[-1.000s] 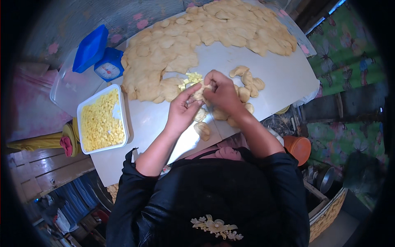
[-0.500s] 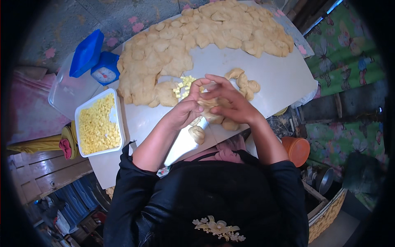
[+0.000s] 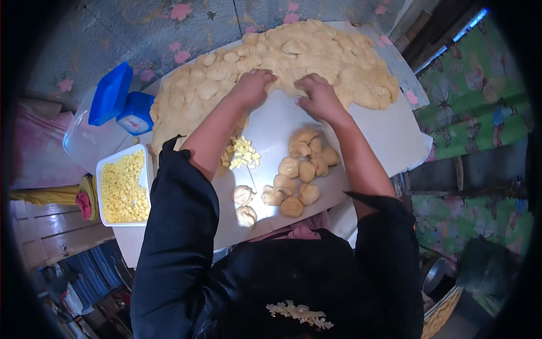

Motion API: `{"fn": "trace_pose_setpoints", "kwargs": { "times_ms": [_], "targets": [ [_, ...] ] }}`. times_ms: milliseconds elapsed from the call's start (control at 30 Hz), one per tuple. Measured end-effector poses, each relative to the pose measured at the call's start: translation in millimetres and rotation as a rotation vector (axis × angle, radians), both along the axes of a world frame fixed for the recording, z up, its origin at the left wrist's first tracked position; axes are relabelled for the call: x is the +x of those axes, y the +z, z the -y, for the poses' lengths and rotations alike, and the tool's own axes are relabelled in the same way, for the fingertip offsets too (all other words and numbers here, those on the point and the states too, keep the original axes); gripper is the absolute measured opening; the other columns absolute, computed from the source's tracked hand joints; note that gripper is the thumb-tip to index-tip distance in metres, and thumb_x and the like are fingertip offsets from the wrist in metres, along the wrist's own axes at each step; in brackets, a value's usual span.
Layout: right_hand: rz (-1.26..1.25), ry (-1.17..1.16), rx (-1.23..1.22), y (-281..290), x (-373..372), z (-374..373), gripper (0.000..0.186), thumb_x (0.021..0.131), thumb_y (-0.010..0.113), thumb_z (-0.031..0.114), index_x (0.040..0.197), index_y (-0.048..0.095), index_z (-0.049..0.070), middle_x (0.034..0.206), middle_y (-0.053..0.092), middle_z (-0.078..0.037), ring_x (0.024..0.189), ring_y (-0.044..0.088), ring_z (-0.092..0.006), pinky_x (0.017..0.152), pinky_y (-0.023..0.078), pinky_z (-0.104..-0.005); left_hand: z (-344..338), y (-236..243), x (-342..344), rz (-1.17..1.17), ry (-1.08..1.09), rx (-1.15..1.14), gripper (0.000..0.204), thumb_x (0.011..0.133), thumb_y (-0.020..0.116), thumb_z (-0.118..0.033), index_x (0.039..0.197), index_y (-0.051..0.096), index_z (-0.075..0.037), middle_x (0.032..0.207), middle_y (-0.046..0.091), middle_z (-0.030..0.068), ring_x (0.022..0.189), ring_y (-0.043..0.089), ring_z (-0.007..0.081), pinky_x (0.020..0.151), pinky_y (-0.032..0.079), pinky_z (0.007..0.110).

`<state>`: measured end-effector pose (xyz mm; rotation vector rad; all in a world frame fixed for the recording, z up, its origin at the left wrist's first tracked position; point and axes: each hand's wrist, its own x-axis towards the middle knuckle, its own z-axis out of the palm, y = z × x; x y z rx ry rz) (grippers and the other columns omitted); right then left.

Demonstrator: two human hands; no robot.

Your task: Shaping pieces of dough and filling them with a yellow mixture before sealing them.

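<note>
A broad, lumpy mass of pale dough (image 3: 197, 90) curves across the far side of the table. At its inner edge, my left hand (image 3: 255, 87) grips the dough with bent fingers, their tips partly hidden. Just to the right, my right hand (image 3: 319, 97) has its fingers and thumb curled on the same edge. Nearer me lie several rounded dough balls (image 3: 307, 172) in a cluster. Two folded dough pieces (image 3: 246, 216) sit left of them by the near edge. A small heap of pale yellow cubes (image 3: 244, 152) is beside my left forearm.
On the left stands a white tub (image 3: 99, 192) of small yellow cubes. Behind it are a blue kitchen scale (image 3: 135, 116) with a tilted blue pan and a clear plastic lid (image 3: 84, 138). The white tabletop (image 3: 378, 141) reaches toward a green butterfly-print curtain (image 3: 451, 113).
Both hands have moved away from the dough piece they were handling close to me and reached forward to the large dough mass. The dough balls and loose cubes are now uncovered.
</note>
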<state>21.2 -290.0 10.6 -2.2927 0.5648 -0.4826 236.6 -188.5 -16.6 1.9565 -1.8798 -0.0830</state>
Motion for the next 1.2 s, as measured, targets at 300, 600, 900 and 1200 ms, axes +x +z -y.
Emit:
{"fn": "trace_pose_setpoints", "kwargs": {
  "times_ms": [300, 600, 900, 1200],
  "targets": [
    [-0.401, 0.032, -0.166, -6.8, 71.2, 53.2, 0.029, 0.078, 0.064, 0.022, 0.106, 0.065, 0.018, 0.106, 0.061, -0.004, 0.110, 0.047, -0.0213, 0.091, 0.029, -0.0418, -1.9, 35.3, 31.2, -1.285, 0.475, -0.215, 0.020, 0.091, 0.053, -0.017, 0.107, 0.059, -0.006, 0.097, 0.060, 0.0036, 0.085, 0.056, 0.0135, 0.075, 0.046, 0.030],
    [-0.146, 0.044, -0.362, -16.8, 59.3, 48.8, 0.027, 0.081, 0.063, 0.024, 0.105, 0.062, 0.011, 0.094, 0.063, -0.005, 0.098, 0.055, -0.0213, 0.089, 0.034, -0.0380, -114.9, 131.6, -19.1, -1.277, 0.246, -0.865, 0.028, 0.096, 0.042, -0.018, 0.118, 0.048, -0.003, 0.111, 0.057, 0.0124, 0.101, 0.057, 0.0230, 0.087, 0.046, 0.039],
    [-0.493, 0.087, -0.511, 61.5, -1.6, -23.5, 0.032, 0.074, 0.067, 0.018, 0.105, 0.062, 0.010, 0.114, 0.054, -0.008, 0.104, 0.051, -0.0271, 0.092, 0.039, -0.0333, -218.1, 64.6, -45.9, -2.070, 0.200, -0.538, 0.043, 0.084, 0.041, -0.014, 0.123, 0.042, 0.005, 0.112, 0.054, 0.0200, 0.104, 0.055, 0.0328, 0.093, 0.045, 0.044],
    [-0.321, 0.224, -0.235, 12.9, -4.8, -149.5, 0.017, 0.073, 0.064, 0.010, 0.090, 0.063, 0.010, 0.097, 0.059, -0.005, 0.098, 0.053, -0.0231, 0.087, 0.039, -0.0363, -235.7, 55.6, -88.7, -2.101, 0.267, -0.330, 0.050, 0.070, 0.037, 0.011, 0.119, 0.040, 0.002, 0.115, 0.048, 0.0197, 0.109, 0.053, 0.0302, 0.097, 0.044, 0.044]
  ]
}}
